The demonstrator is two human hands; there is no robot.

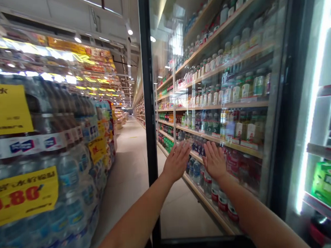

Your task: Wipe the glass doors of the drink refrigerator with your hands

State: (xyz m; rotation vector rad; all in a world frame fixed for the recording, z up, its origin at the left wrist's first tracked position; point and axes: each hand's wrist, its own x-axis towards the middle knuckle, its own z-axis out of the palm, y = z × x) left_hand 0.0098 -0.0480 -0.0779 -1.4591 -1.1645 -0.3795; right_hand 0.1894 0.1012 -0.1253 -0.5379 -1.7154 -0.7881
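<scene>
A black-framed glass fridge door (149, 113) stands swung open in front of me. My left hand (178, 158) is held up flat at the glass, fingers stretched out and pointing up. Beside it, a little to the right, my right hand (214, 160) is raised the same way with its fingers spread. Both palms face the pane and appear to rest on it; exact contact is hard to make out. Neither hand holds anything. Through the glass, behind my hands, wooden shelves (232, 145) carry many rows of bottled drinks.
Stacked packs of bottled water (72, 201) with yellow price signs (23, 196) line the left. A tiled aisle (128, 140) runs away between them and the door. At right is the lit fridge interior, with a light strip (313, 106) and a green pack (328, 184) on a shelf.
</scene>
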